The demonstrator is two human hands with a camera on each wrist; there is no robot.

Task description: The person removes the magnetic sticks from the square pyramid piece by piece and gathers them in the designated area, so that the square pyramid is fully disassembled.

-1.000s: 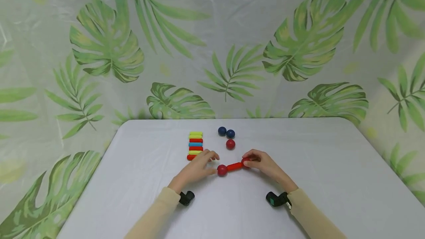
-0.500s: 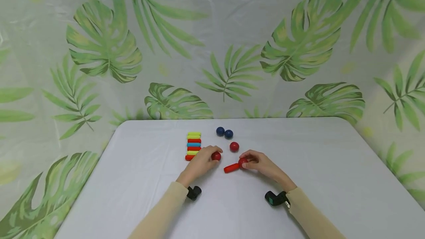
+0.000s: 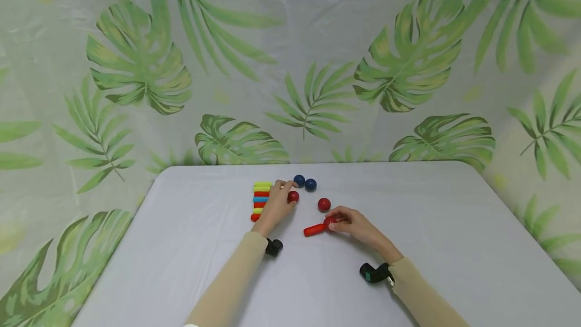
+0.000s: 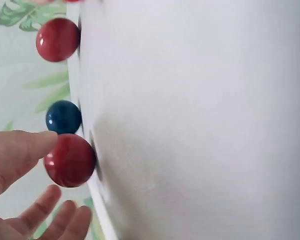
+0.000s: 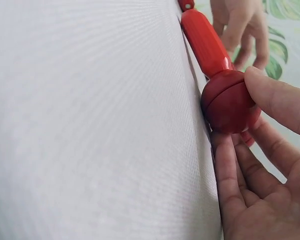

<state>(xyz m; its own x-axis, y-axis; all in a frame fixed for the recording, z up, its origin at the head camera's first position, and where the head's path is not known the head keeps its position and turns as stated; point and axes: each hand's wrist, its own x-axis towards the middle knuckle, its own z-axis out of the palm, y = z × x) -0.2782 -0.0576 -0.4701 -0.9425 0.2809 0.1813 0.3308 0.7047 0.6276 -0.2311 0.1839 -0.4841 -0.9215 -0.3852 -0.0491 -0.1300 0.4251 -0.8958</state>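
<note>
My left hand (image 3: 277, 205) is beside a red ball (image 3: 293, 196) on the table. In the left wrist view the thumb overlaps the edge of that red ball (image 4: 71, 161), while the other fingers stand apart from it. My right hand (image 3: 356, 224) pinches another red ball (image 3: 329, 223) between thumb and fingers. A red rod (image 3: 314, 230) joins this ball and points left, its far end free. In the right wrist view the red rod (image 5: 206, 42) meets the pinched ball (image 5: 229, 102). A third red ball (image 3: 324, 204) lies just beyond my right hand.
Two dark blue balls (image 3: 299, 180) (image 3: 310, 184) lie near the back edge of the white table (image 3: 408, 206). A column of yellow, red and blue rods (image 3: 260, 194) lies left, partly hidden by my left hand. A leaf-patterned cloth (image 3: 317, 39) hangs behind.
A red ball came off the rod's left end with my left hand and moved away toward the blue balls. The left fingers have since spread. The right hand keeps its ball and rod nearly still.
</note>
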